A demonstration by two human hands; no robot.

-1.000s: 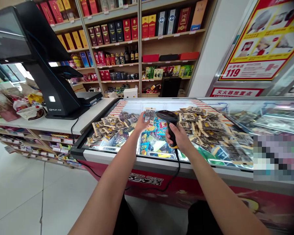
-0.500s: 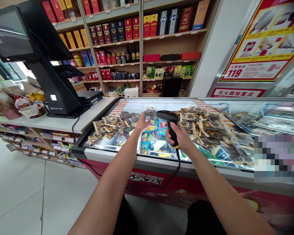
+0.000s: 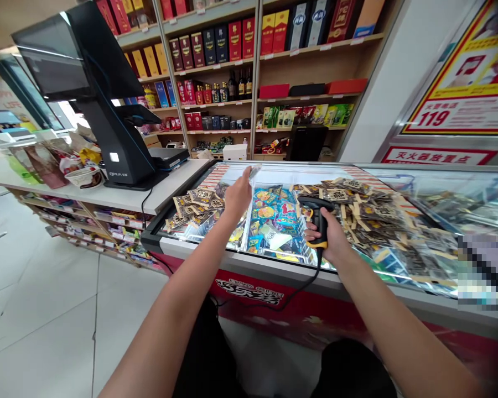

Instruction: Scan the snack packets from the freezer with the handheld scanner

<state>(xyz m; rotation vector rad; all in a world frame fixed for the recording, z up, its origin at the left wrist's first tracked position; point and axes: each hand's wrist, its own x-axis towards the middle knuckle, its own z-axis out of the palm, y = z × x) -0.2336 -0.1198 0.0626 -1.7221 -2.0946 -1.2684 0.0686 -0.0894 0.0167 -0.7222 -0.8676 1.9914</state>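
My left hand is closed on a small snack packet, raised above the glass top of the chest freezer and tilted so that little of its face shows. In my right hand is a black and yellow barcode scanner, fingers wrapped round its handle and its head turned to the left. Its cable hangs down over the freezer's front. A small pile of similar packets lies left of my left hand. To the right of the scanner spreads a larger heap of packets.
Blue bags show through the glass inside the freezer. A counter at the left carries a black checkout terminal and a white bowl. Shelves of boxes and bottles stand behind. Another freezer section continues rightward.
The camera view has turned left. My left hand has shifted left and up, away from the scanner, and the packet has tilted. My right hand still holds the scanner.
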